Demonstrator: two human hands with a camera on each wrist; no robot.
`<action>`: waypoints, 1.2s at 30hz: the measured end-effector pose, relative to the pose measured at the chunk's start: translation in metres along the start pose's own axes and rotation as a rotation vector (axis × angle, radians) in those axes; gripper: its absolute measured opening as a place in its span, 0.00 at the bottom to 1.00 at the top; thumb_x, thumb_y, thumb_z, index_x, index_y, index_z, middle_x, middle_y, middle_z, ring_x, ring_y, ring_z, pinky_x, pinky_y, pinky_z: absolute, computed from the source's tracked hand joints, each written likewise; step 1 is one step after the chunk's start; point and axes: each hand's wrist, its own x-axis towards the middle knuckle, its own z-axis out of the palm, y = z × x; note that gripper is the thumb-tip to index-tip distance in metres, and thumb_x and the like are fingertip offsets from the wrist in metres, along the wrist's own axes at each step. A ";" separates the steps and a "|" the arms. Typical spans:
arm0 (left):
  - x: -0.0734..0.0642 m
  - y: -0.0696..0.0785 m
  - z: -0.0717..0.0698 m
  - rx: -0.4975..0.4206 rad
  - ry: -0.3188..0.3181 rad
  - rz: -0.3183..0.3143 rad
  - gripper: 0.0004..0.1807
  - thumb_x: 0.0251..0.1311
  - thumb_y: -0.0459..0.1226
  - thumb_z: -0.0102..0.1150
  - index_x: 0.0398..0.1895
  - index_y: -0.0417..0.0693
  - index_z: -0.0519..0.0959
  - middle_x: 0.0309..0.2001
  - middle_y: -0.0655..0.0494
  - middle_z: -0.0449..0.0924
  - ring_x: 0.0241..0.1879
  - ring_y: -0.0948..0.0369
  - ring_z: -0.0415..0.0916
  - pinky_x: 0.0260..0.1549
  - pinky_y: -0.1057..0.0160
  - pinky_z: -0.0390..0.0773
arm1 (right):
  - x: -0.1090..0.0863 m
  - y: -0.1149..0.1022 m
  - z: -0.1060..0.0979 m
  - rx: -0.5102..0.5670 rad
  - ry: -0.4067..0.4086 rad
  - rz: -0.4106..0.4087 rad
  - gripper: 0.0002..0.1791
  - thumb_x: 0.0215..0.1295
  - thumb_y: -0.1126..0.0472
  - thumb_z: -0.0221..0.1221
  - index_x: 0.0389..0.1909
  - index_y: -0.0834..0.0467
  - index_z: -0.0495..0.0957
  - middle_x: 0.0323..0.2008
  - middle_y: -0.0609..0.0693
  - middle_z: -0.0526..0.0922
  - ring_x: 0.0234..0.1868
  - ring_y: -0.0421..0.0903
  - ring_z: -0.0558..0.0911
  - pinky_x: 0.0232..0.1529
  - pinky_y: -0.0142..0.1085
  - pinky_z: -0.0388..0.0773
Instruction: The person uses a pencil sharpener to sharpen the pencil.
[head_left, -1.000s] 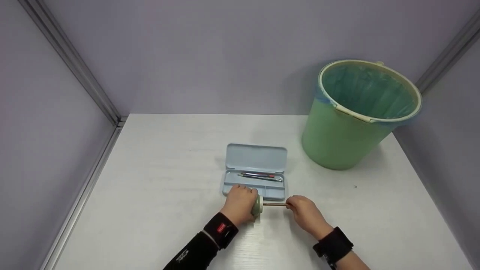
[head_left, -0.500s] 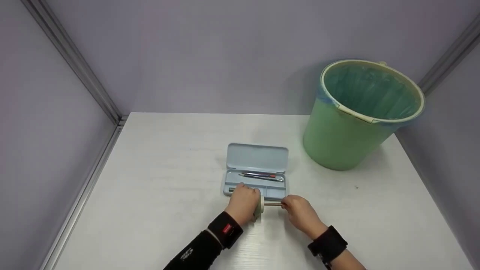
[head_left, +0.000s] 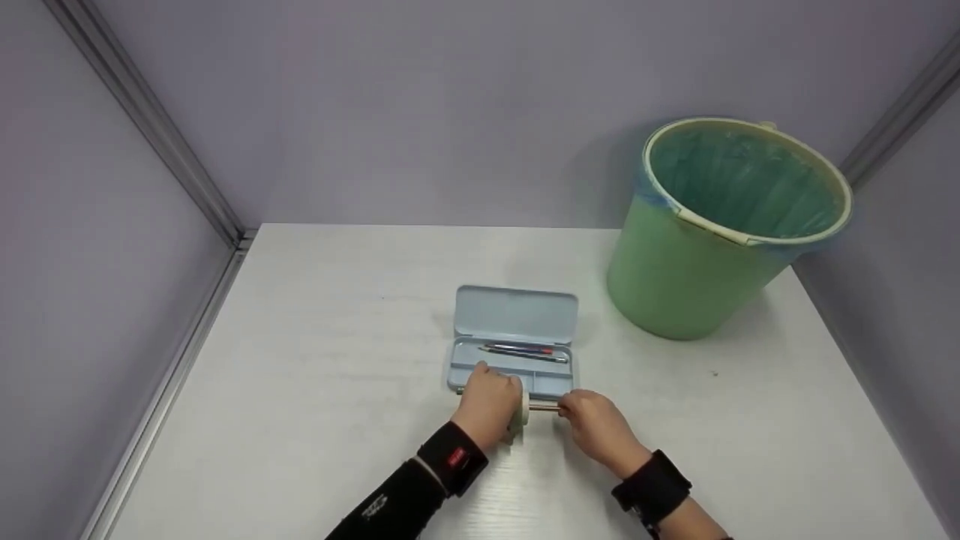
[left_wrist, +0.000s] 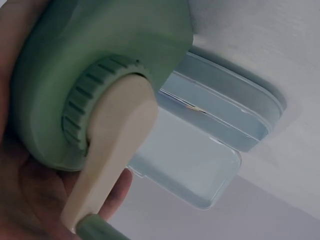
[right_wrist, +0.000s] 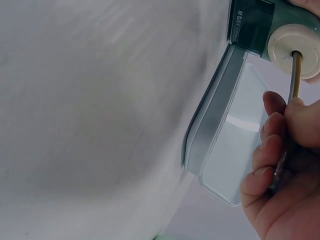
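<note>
My left hand (head_left: 489,405) grips a green pencil sharpener (left_wrist: 130,30), held just in front of the pencil case. A cream crank (left_wrist: 112,135) with a green knob sticks out on the sharpener's left side. From the right, my right hand (head_left: 600,427) pinches a pencil (right_wrist: 295,80) between thumb and fingers, its front end inside the hole of the round cream face (right_wrist: 285,42). The pencil's tip is hidden inside. Behind both hands the light blue pencil case (head_left: 516,313) lies open, its lid back. Two slim pencils (head_left: 525,352) rest in its rear compartment.
A tall green bin (head_left: 675,285) with a liner stands at the back right of the white table (head_left: 315,360). Grey walls (head_left: 420,112) close in the back and both sides. A tiny speck (head_left: 714,373) lies right of the case.
My right hand has shifted left toward the sharpener, so less pencil shows between them. The crank's knob has come into sight beside my left hand and moved lower. The case stays put.
</note>
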 end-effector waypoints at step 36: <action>-0.055 -0.038 0.002 -0.301 0.152 -0.107 0.03 0.55 0.33 0.59 0.32 0.45 0.80 0.30 0.53 0.81 0.30 0.56 0.76 0.27 0.59 0.74 | 0.051 -0.063 0.019 -0.206 -0.144 -0.128 0.34 0.35 0.44 0.79 0.35 0.58 0.72 0.30 0.53 0.84 0.33 0.51 0.84 0.33 0.43 0.75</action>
